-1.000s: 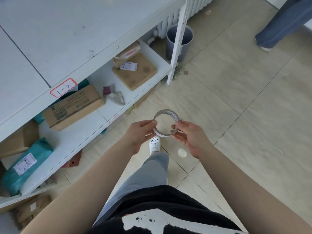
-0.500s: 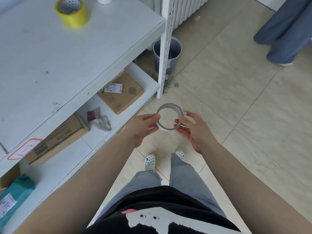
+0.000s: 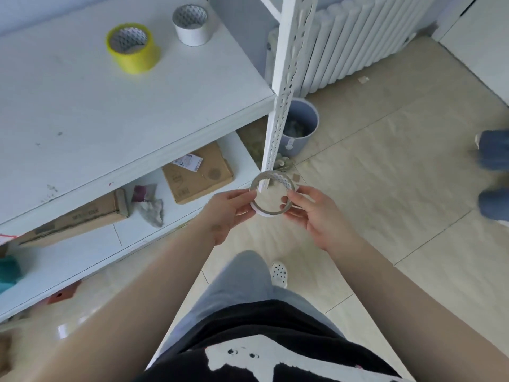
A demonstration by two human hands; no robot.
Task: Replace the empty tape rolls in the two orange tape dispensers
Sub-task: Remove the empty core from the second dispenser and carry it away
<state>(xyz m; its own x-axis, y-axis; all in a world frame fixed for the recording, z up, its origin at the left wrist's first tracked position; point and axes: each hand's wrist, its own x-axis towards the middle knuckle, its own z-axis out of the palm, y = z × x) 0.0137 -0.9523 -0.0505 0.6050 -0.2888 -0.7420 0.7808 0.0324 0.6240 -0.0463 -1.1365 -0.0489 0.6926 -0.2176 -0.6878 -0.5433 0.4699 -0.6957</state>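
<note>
Tape rolls are the matter at hand, yet the biggest thing in view is the white shelving unit [image 3: 115, 106], which fills the left side. Its top board carries a yellow tape roll [image 3: 132, 48] and, just beyond it toward the back corner, a white tape roll [image 3: 192, 24]; the two stand apart, each on its flat side. The lower shelf holds two flat cardboard boxes [image 3: 197, 172] and some crumpled wrapping between them. A white radiator [image 3: 352, 45] lines the wall behind the shelf's perforated upright, and a grey waste bin [image 3: 298, 128] sits on the tiled floor beside that upright. Held out over the floor in front of the person's body, an empty tape core [image 3: 271, 197], a thin ring, is pinched on its left rim by the left hand [image 3: 228, 213] and on its right rim by the right hand [image 3: 316, 213], thumb and fingertips of each clamped on the ring.
</note>
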